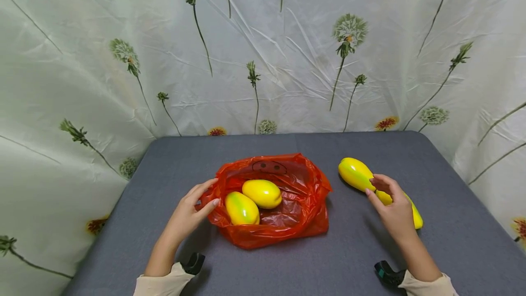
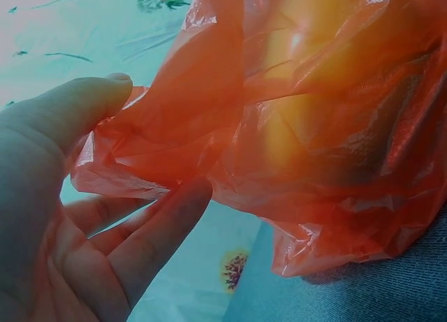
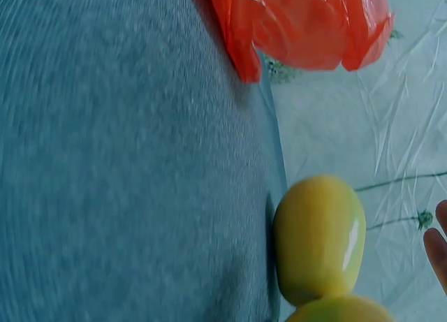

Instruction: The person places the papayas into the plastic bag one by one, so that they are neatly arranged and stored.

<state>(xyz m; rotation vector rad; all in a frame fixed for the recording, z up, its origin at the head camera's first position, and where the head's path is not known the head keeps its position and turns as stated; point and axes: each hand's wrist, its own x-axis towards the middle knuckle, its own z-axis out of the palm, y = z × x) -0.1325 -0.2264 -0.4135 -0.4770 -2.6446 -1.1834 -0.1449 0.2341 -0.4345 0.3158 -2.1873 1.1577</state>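
Note:
A red plastic bag sits with its mouth wide on the grey table, two glossy yellow mango-like fruits inside. My left hand holds the bag's left edge; in the left wrist view the loose red film passes between thumb and fingers. On the right, my right hand hovers over two more yellow fruits, thumb and fingers apart. The farther fruit shows fully, while the nearer one is partly hidden behind that hand. In the right wrist view only fingertips appear, at the right edge.
Grey cloth covers the table. A pale curtain printed with dandelions hangs behind it and along both sides. Each wrist wears a dark device, one on the left and one on the right.

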